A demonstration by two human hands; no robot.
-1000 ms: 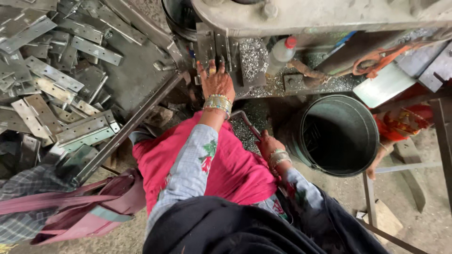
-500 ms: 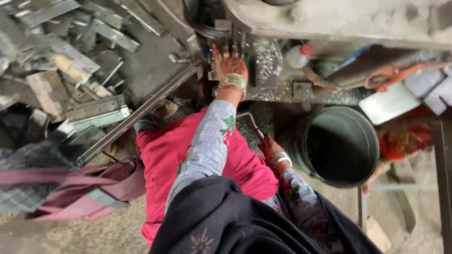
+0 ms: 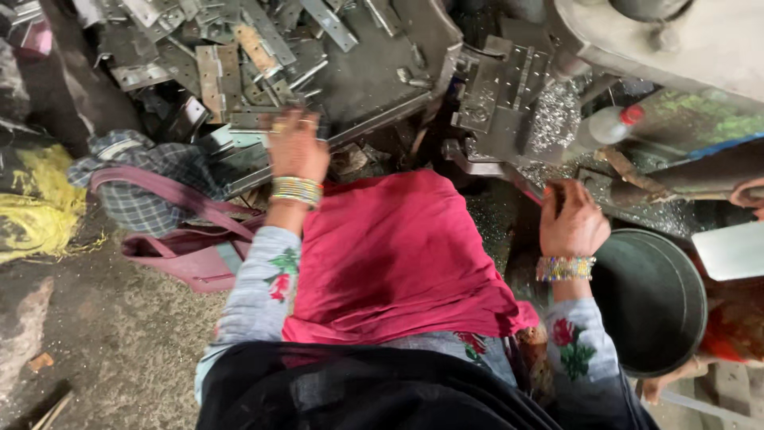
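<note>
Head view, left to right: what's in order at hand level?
Yellow cloth → checked grey cloth → left hand on flat grey metal plates → red cloth over the lap → right hand → round dark metal bucket.

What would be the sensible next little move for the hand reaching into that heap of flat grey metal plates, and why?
Probably closing the fingers on one flat grey metal plate and lifting it. The left hand lies spread on the heap of plates with nothing visibly gripped, while the right hand rests at the grey metal machine, beside the round dark metal bucket.
</note>
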